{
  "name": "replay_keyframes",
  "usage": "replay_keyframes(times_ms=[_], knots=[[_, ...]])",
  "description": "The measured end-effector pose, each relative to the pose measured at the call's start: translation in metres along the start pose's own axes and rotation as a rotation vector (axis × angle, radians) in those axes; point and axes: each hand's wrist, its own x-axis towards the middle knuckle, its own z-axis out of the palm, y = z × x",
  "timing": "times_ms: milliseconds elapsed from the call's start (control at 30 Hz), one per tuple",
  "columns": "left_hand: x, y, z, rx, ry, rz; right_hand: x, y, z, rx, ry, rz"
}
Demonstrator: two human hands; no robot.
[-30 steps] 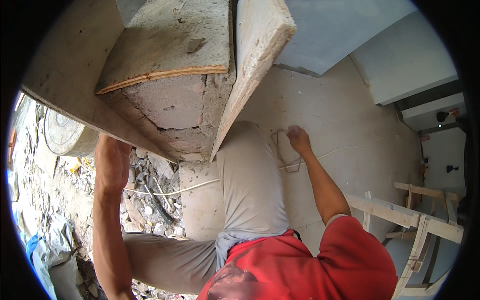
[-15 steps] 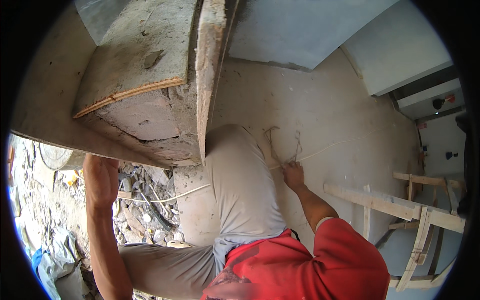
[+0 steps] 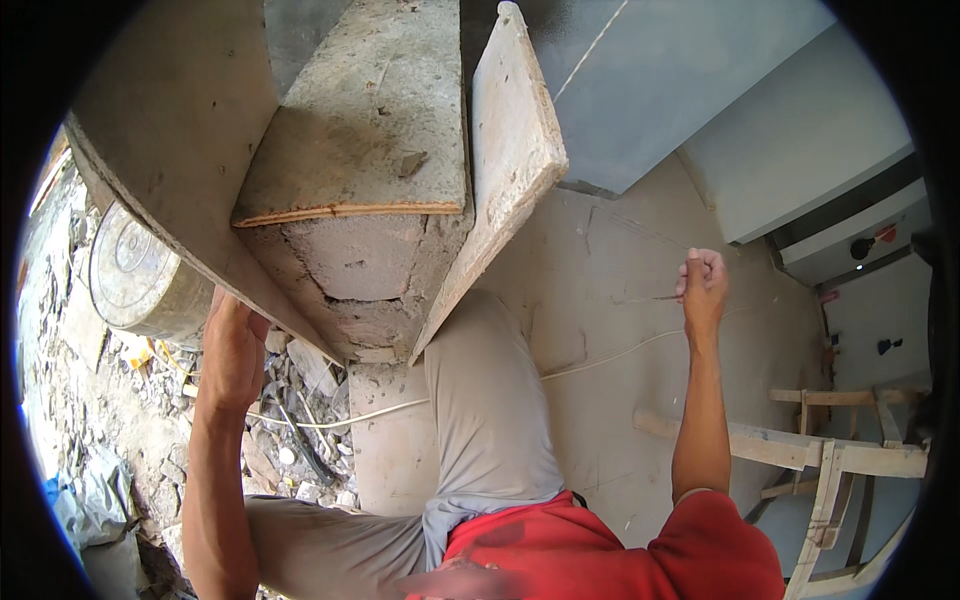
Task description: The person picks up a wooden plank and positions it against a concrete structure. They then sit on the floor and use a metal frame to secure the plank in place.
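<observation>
My left hand (image 3: 233, 350) is at the lower edge of the left board (image 3: 190, 150). Its fingertips are hidden by the board, and the hand seems closed on that edge. My right hand (image 3: 704, 285), raised out to the right, is closed on a thin bent metal wire (image 3: 648, 299), which is blurred against the floor. Between the left board and a right board (image 3: 510, 170) is a rough masonry block (image 3: 355, 255) with cracked mortar. A plywood board (image 3: 350, 150) lies along its top. The right board leans outward, its lower end by my knee.
A round, dirty bucket (image 3: 135, 275) stands beyond the left board. Rubble (image 3: 290, 455) and a crumpled plastic sheet (image 3: 95, 500) cover the ground at left. A pale cable (image 3: 610, 355) crosses the floor. Wooden frames (image 3: 830, 460) stand at the right.
My right hand has risen from near the floor and moved right with the wire. The view has shifted, and the right board now shows its broad face. My left hand stays at the left board.
</observation>
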Motion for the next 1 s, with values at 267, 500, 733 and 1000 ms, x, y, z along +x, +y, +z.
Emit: replay_keyframes(times_ms=[267,500,733,1000], knots=[[-0.01,0.028,0.032,0.146,-0.128,0.048,-0.015,-0.139,-0.056,0.315,-0.185,-0.213],[-0.006,0.034,0.032,0.227,-0.161,0.073,-0.053,-0.225,-0.076,0.795,-0.583,-0.508],[-0.01,0.038,0.033,0.412,-0.14,0.136,-0.129,-0.252,0.055,0.971,-0.771,-0.636],[-0.012,0.046,0.025,0.321,-0.271,0.126,-0.184,-0.263,0.13,0.623,-0.529,-1.068]])
